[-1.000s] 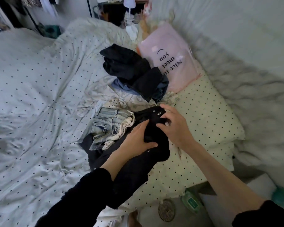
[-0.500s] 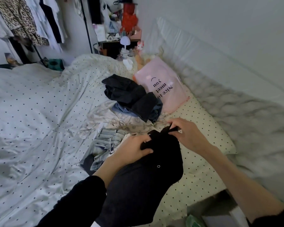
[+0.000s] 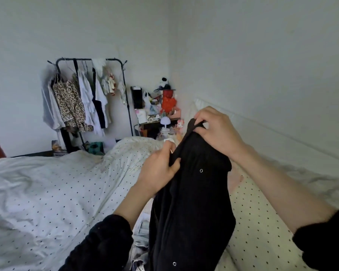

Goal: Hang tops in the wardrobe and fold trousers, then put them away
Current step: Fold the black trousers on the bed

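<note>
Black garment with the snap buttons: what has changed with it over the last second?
Both hands lifted the black garment off the clothes pile on the bed into the air. The right hand now pinches its top edge and the left hand grips its side. The view rose, revealing the clothes rack. Both hands kept their grip throughout.

1. Soft, dim daylight fills the room; no glare.
2. Gentle shadows sit in the folds of the dotted duvet (image 3: 47, 192).
3. Wide-angle bending curves the edges.
4. The clothes rack (image 3: 90, 94) looks slightly soft.
</note>
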Motion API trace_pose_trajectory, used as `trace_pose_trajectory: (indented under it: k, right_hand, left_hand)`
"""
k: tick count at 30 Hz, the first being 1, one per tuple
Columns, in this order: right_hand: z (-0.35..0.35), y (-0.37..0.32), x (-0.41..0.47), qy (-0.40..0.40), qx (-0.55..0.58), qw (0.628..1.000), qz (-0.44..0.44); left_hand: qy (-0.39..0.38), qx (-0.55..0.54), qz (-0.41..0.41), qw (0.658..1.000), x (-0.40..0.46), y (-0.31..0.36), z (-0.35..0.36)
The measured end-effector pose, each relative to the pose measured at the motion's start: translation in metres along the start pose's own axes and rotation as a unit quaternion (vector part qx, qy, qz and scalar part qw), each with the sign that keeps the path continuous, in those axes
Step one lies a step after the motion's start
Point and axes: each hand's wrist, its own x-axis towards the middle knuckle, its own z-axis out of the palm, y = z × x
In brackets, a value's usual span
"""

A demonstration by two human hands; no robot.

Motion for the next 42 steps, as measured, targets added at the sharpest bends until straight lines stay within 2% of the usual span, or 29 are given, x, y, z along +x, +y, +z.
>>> trace_pose_trajectory:
  k: [2, 6, 9, 12, 15, 17, 20, 24, 26, 27, 29, 30, 33, 34, 35, 37, 42]
  right_hand:
    - [0.000, -0.008, 0.007, -0.013, -0.025, 0.999, -0.038]
    - [0.020, -0.009, -0.006, -0.092, -0.066, 0.990, -0.089]
    - [0.042, -0.006, -0.018, -0.113, -0.055, 0.988, -0.087]
    - [0.060, -0.005, -0.025, -0.118, -0.023, 0.991, -0.061]
    - [0.084, -0.002, -0.044, -0.159, 0.054, 0.986, 0.014]
    - [0.099, 0.001, -0.064, -0.181, 0.093, 0.977, 0.062]
    - [0.114, 0.006, -0.091, -0.188, 0.093, 0.973, 0.099]
    - [0.135, 0.002, -0.114, -0.192, 0.079, 0.976, 0.063]
    - [0.151, -0.006, -0.131, -0.220, 0.060, 0.973, 0.038]
    - [0.161, -0.010, -0.143, -0.241, 0.044, 0.969, 0.021]
    - [0.186, -0.017, -0.178, -0.313, 0.024, 0.949, -0.012]
    - [0.197, -0.020, -0.198, -0.373, 0.030, 0.927, -0.005]
    - [0.229, -0.028, -0.261, -0.585, 0.074, 0.802, 0.096]
    - [0.239, -0.029, -0.276, -0.634, 0.082, 0.759, 0.122]
    - [0.245, -0.029, -0.288, -0.658, 0.088, 0.734, 0.140]
    - [0.260, -0.028, -0.300, -0.666, 0.097, 0.720, 0.169]
    - [0.304, -0.016, -0.297, -0.591, 0.016, 0.789, 0.167]
  left_hand:
    - [-0.041, -0.009, -0.039, 0.998, -0.003, -0.010, -0.007]
    - [-0.144, 0.041, -0.096, 0.984, -0.034, -0.040, -0.003]
    - [-0.151, 0.043, -0.132, 0.979, -0.062, -0.059, 0.005]
    - [-0.185, 0.035, -0.161, 0.969, -0.076, -0.072, 0.005]
    - [-0.240, -0.012, -0.240, 0.940, -0.094, -0.078, 0.003]
    - [-0.272, 0.000, -0.269, 0.924, -0.113, -0.083, 0.007]
    - [-0.281, 0.062, -0.279, 0.916, -0.139, -0.090, 0.009]
    - [-0.211, 0.168, -0.240, 0.932, -0.170, -0.105, 0.013]
    - [-0.227, 0.187, -0.231, 0.928, -0.192, -0.114, 0.021]
    - [-0.261, 0.188, -0.233, 0.918, -0.207, -0.118, 0.027]
    - [-0.362, 0.168, -0.257, 0.880, -0.244, -0.125, 0.041]
    - [-0.412, 0.139, -0.282, 0.855, -0.263, -0.126, 0.049]
    - [-0.515, 0.028, -0.364, 0.776, -0.326, -0.122, 0.070]
    - [-0.528, 0.002, -0.386, 0.756, -0.344, -0.122, 0.075]
    - [-0.532, -0.017, -0.405, 0.744, -0.359, -0.122, 0.077]
    - [-0.510, -0.042, -0.445, 0.735, -0.381, -0.130, 0.077]
    - [-0.392, -0.008, -0.515, 0.762, -0.405, -0.171, 0.073]
